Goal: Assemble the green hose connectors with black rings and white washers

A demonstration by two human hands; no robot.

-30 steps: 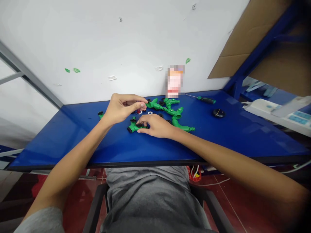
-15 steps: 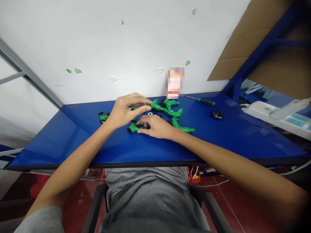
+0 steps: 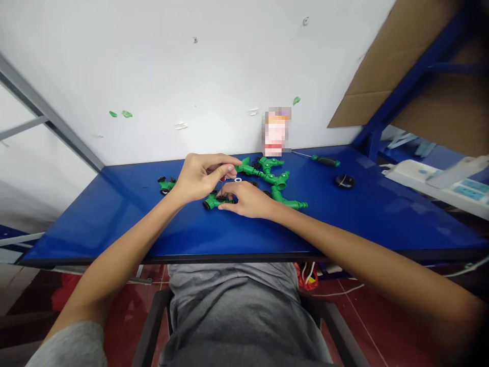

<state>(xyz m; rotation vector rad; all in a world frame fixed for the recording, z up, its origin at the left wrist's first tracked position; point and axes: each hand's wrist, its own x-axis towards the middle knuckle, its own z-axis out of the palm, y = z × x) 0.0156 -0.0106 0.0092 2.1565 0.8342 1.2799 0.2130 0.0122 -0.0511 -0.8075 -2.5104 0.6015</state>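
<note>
My left hand (image 3: 202, 176) pinches a small red-handled pick (image 3: 222, 180) between its fingertips, with the thin metal shaft pointing down. The tip reaches a black end piece (image 3: 221, 199) on a green plastic hose fitting (image 3: 213, 202). My right hand (image 3: 246, 200) rests on that fitting and grips it against the blue table (image 3: 114, 219). Its fingers hide part of the fitting. Several joined green Y-fittings (image 3: 273, 178) lie just beyond my right hand, and a white washer (image 3: 238, 179) lies between them and my left fingers.
A smaller green fitting (image 3: 166, 186) lies left of my left hand. A green-handled screwdriver (image 3: 326, 161) and a round black object (image 3: 344, 181) lie at the right. A blurred upright item (image 3: 275, 133) stands against the white wall. A power strip (image 3: 431, 186) sits beyond the table's right side.
My left hand has moved back down over the fitting, and the red-handled pick shows again at the black end piece. My right hand has stayed on the fitting.
</note>
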